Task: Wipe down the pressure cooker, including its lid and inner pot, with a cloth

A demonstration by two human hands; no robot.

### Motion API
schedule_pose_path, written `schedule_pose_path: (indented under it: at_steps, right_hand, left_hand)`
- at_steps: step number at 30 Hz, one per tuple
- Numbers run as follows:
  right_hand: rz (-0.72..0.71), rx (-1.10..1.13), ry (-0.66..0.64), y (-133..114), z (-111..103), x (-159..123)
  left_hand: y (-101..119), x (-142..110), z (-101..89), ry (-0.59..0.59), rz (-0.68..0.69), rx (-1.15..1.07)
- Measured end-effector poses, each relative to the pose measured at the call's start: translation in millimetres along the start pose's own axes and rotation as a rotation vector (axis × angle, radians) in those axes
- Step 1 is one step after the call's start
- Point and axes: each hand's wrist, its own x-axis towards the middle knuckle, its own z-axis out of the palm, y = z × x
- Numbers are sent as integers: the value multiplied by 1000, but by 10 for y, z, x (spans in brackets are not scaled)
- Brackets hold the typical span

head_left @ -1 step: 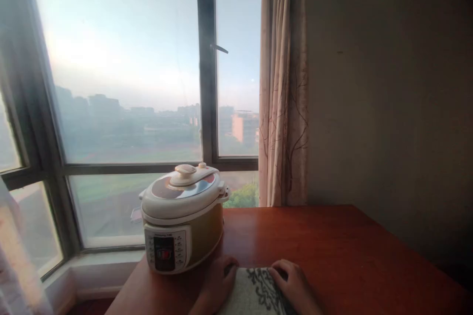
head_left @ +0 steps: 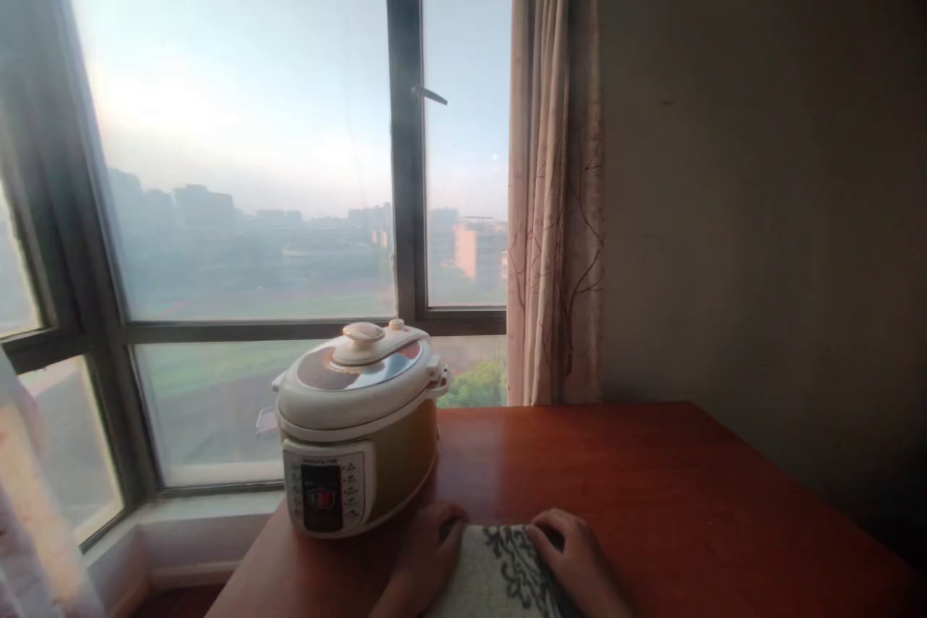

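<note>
At the near edge of the view lies a pale cloth (head_left: 489, 575) with a dark scrolling pattern along its right side. It appears to be fabric, and its near part runs out of the picture. My left hand (head_left: 433, 550) is closed on the cloth's far left corner, thumb and fingers pinched together. At the far right corner, my right hand (head_left: 572, 555) grips the same cloth in a similar pinch. A cream and olive electric pressure cooker (head_left: 398, 463) stands just beyond my left hand, its lid on and its control panel facing the near left.
The reddish-brown wooden table (head_left: 652, 492) stretches away to the right. Behind the cooker are a large window (head_left: 253, 164) with dark frames and a beige curtain (head_left: 554, 212) with a branch print. A grey wall (head_left: 745, 212) stands at the right.
</note>
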Motion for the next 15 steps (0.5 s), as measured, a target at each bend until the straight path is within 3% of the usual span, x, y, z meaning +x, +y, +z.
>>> schedule_pose_path:
  at_steps: [15]
  right_hand:
    - [23,-48,-21,-95,-33,-43]
  left_hand:
    - [22,-39,-9,0,41,19]
